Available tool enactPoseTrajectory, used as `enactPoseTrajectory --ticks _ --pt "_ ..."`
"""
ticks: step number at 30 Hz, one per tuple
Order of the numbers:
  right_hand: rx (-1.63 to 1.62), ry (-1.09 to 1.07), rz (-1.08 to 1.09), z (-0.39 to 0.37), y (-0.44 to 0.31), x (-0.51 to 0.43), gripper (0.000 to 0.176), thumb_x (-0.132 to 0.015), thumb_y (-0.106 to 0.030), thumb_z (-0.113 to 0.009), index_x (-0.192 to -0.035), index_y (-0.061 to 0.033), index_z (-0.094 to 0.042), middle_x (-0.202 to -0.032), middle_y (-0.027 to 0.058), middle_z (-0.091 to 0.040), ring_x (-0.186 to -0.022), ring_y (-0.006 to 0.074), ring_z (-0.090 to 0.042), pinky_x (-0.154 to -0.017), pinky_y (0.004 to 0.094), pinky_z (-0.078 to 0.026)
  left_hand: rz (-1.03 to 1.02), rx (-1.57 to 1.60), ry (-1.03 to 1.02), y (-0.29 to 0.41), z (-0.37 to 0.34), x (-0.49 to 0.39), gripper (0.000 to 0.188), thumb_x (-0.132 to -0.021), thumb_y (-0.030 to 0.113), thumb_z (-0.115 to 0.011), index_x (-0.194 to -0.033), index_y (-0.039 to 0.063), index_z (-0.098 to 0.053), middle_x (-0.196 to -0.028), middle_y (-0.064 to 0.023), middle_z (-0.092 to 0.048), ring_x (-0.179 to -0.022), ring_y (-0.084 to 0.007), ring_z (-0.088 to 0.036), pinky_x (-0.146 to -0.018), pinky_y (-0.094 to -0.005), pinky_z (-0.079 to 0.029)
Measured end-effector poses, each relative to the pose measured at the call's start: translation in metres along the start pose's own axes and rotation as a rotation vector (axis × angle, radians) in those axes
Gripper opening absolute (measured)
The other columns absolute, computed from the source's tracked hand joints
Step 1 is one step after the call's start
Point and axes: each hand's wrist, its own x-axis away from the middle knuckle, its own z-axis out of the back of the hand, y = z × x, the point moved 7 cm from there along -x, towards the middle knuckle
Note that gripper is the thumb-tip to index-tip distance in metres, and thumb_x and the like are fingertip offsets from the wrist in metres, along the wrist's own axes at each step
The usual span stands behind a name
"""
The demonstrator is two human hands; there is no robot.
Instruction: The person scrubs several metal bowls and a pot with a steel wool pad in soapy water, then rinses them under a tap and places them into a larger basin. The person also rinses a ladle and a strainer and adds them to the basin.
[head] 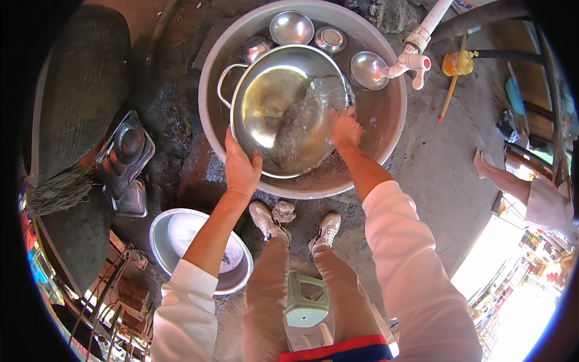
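Note:
A wide stainless-steel pot (pixel 271 97) sits within a large metal basin (pixel 211 122). My left hand (pixel 241 169) grips the pot's lower left side, thumb near the rim. Closed at the pot's right rim is my right hand (pixel 347 129); its fingertips are hard to make out. A clear sheet of water (pixel 307 126) sloshes across the right half of the pot. One loop handle (pixel 225 83) shows at the upper left. Around the pot in the basin are shiny metal bowls (pixel 291 28) (pixel 368 70) and an overturned small metal dish (pixel 331 39).
A plastic tap (pixel 414 65) overhangs the basin's right rim. Beside my left leg is a basin of suds (pixel 181 231); a green stool (pixel 307 301) stands between my legs. Metal trays (pixel 129 154) lie left. Another person's leg (pixel 502 176) shows at right.

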Motion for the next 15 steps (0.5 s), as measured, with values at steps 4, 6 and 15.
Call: enactPoseTrajectory --ticks 4,6,15 --pt "0.013 -0.027 -0.021 0.013 0.021 -0.003 0.059 -0.098 -0.049 -0.064 -0.125 0.0041 -0.064 -0.106 0.024 -0.076 -0.097 0.0412 -0.075 -0.089 0.0509 -0.058 -0.045 0.075 0.051 0.0 -0.009 -0.003 0.072 -0.091 -0.008 -0.056 -0.155 -0.005 -0.021 -0.138 -0.0335 -0.053 -0.122 -0.0487 -0.061 -0.104 -0.0475 -0.05" --pt "-0.216 -0.18 0.003 0.02 0.033 -0.004 0.051 -0.095 -0.045 -0.068 -0.107 0.0042 -0.074 -0.095 0.0238 -0.077 -0.089 0.0402 -0.076 -0.083 0.0486 -0.06 0.172 0.098 -0.028 -0.025 -0.02 -0.017 0.055 -0.093 -0.007 -0.056 -0.141 -0.007 -0.029 -0.113 -0.0324 -0.067 -0.106 -0.0505 -0.068 -0.092 -0.0507 -0.053" --pt "-0.607 -0.495 -0.049 0.143 0.032 0.032 0.024 -0.093 -0.013 -0.063 -0.111 0.0012 -0.071 -0.083 0.0166 -0.076 -0.063 0.0247 -0.075 -0.049 0.0336 -0.057 0.566 0.119 -0.164 -0.084 -0.092 -0.033 0.051 -0.092 0.001 -0.062 -0.141 -0.002 -0.05 -0.132 -0.0291 -0.066 -0.125 -0.0429 -0.064 -0.104 -0.0465 -0.053"
